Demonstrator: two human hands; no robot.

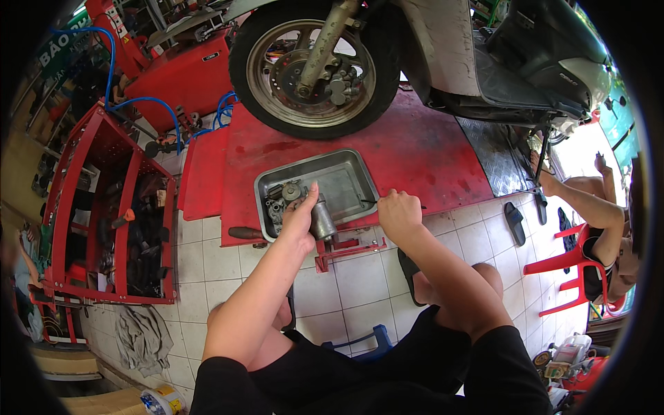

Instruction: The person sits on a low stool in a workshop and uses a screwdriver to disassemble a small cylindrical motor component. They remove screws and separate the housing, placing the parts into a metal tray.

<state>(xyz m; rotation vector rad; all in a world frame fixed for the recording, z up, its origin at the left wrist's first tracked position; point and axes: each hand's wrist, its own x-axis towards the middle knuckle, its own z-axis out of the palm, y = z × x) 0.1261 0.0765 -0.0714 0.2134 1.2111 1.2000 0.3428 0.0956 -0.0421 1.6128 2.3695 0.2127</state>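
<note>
A grey metal tray (354, 173) lies on the red lift platform, with several dirty metal parts (274, 207) in its left half. Over the tray's near edge, my left hand (299, 223) is closed around a dull metal cylinder (323, 220), thumb pointing up. The cylinder's closed-looking end hangs toward me; whether it joins the parts behind it is hard to see. My right hand (400, 211) is a fist just off the tray's right corner. A thin dark rod-like tool (425, 207) shows on both sides of that fist; its exact kind is hidden.
A scooter's front wheel (315, 76) stands on the red platform (436, 149) beyond the tray. On the left is a red tool rack (117, 221); a grey rag (143, 339) lies on the tiles. At right, a person sits on a red plastic chair (570, 259) near black sandals (514, 223).
</note>
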